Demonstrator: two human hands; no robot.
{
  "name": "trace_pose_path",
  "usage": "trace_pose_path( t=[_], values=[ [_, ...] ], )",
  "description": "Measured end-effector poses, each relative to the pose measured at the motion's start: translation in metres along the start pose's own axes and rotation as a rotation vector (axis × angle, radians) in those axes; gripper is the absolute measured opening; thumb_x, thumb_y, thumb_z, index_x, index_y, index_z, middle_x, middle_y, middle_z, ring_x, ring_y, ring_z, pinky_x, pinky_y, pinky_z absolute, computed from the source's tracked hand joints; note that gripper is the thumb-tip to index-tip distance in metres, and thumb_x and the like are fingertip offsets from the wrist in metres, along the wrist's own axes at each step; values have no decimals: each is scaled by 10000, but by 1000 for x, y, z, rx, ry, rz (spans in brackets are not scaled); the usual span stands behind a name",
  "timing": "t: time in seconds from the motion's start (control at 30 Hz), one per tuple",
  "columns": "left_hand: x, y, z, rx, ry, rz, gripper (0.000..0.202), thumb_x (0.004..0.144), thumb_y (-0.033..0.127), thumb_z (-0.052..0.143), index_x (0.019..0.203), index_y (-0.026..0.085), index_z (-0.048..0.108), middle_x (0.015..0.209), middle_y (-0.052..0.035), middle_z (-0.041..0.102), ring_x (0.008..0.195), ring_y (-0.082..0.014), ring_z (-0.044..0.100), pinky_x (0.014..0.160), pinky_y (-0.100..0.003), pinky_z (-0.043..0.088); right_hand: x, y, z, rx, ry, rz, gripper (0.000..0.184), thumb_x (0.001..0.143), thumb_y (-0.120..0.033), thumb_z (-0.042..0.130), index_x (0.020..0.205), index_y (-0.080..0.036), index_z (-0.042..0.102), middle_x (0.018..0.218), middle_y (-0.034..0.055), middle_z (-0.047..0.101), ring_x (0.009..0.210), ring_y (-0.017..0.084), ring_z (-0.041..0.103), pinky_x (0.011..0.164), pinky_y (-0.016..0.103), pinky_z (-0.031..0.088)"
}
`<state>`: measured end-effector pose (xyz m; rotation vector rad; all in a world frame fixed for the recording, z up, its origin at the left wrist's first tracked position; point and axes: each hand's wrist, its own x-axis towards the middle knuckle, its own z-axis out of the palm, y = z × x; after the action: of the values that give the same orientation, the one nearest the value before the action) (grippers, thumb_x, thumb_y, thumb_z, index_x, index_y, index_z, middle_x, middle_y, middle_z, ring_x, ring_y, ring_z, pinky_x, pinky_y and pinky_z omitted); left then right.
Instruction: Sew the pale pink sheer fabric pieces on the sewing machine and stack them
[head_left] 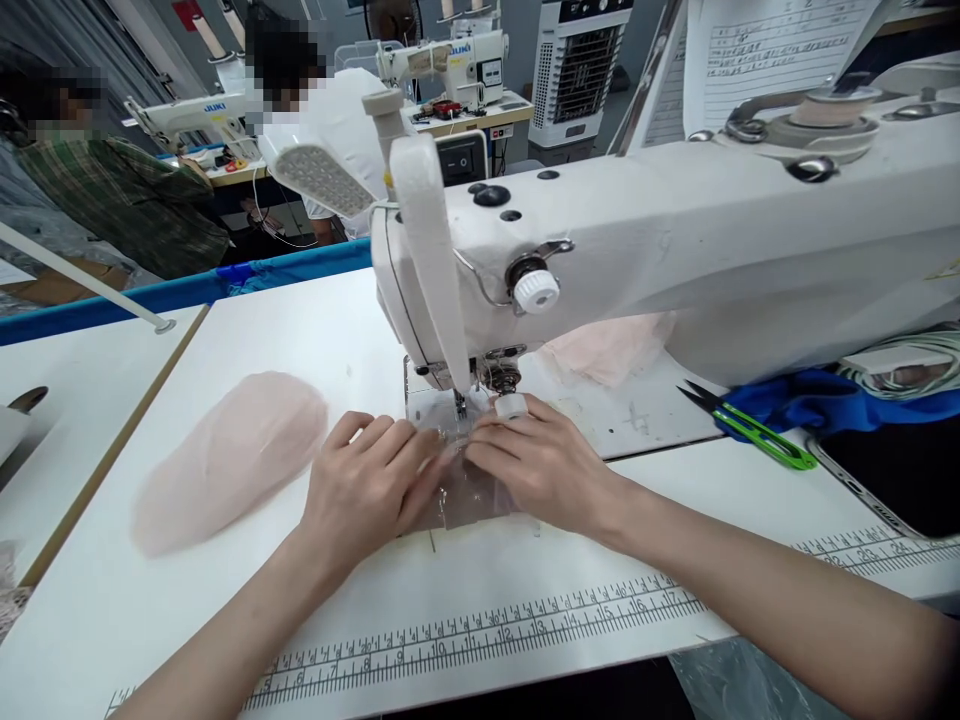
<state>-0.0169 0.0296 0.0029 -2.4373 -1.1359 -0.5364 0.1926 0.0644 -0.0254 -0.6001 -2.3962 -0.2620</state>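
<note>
At the front of a white sewing machine, a small piece of sheer, pale fabric lies below the presser foot. My left hand is closed on the fabric's left side, thumb and fingers pinched together near the needle. From the right, my right hand pinches the same fabric, its fingertips just below the foot and close to the left fingertips. The fabric's edge between the fingers is partly hidden. Left of my left hand, a pale pink sheer piece rests flat on the table.
More pink fabric lies under the machine arm. Green-handled thread snips, a blue cloth and a phone sit at the right. A printed ruler runs along the front edge. Two people work at machines behind.
</note>
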Motion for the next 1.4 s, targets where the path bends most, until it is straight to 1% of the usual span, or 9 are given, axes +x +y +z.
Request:
trace_pose_path(
  t=[0.13,0.23,0.33,0.5,0.67,0.87,0.97,1.17,1.4],
  values=[
    [0,-7,10,-84,-108,86,354,899,43,404,1192,132,582,1214,-94,659,1139,-219,597,988,-425,415,1,-6,-3,-1,-110,-8,281,893,-35,421,921,-145,678,990,62,721,938,173,634,890,338,450],
    [-3,-14,17,-145,-164,68,404,915,37,358,1260,147,535,1251,-84,642,1141,-192,598,1045,-432,385,1,-10,-4,-55,-101,14,280,863,-8,427,832,-129,677,920,72,721,872,182,638,909,360,449],
    [-5,-18,20,-171,-182,47,389,935,94,395,1303,158,505,1312,-86,601,1206,-202,552,1050,-423,387,1,-15,-5,29,-121,14,229,883,-59,461,917,-127,677,1020,77,702,988,196,616,925,349,463],
    [-4,-20,17,-183,-202,9,446,877,2,339,1229,154,567,1126,-78,682,1000,-201,627,1002,-435,414,1,-16,-8,-11,-151,87,254,940,-217,491,789,-125,673,811,75,688,807,205,630,753,344,527],
    [-3,-18,19,-228,-185,44,454,877,4,344,1226,184,571,1160,-83,644,1098,-207,578,1022,-443,403,1,-19,-11,29,-204,77,223,955,-227,476,1022,-124,662,1067,105,685,980,221,616,783,333,534],
    [-2,-14,26,-241,-154,72,390,907,35,364,1214,142,579,1004,-91,637,943,-205,593,1001,-469,443,1,-12,-11,-50,-246,228,253,956,-288,486,845,-136,656,832,83,680,782,209,621,610,319,497],
    [-3,-8,28,-244,-139,69,377,908,44,395,1217,147,584,1001,-90,639,978,-219,588,982,-466,472,0,-5,-9,-81,-245,264,248,946,-317,509,850,-135,648,914,110,688,874,241,623,667,343,504],
    [-9,-1,28,-185,-182,60,484,852,-3,368,1293,109,533,1306,-156,574,1279,-254,493,1101,-501,383,-1,3,-4,-19,-265,253,204,928,-241,515,1012,-118,654,1035,143,693,1078,274,593,861,411,496],
    [-12,8,28,-97,-219,56,543,827,-7,363,1349,89,479,1371,-142,536,1316,-252,462,1143,-515,318,0,8,0,-23,-272,263,283,919,-247,510,1109,-104,664,1179,149,662,1168,285,557,963,445,463]
  ],
)
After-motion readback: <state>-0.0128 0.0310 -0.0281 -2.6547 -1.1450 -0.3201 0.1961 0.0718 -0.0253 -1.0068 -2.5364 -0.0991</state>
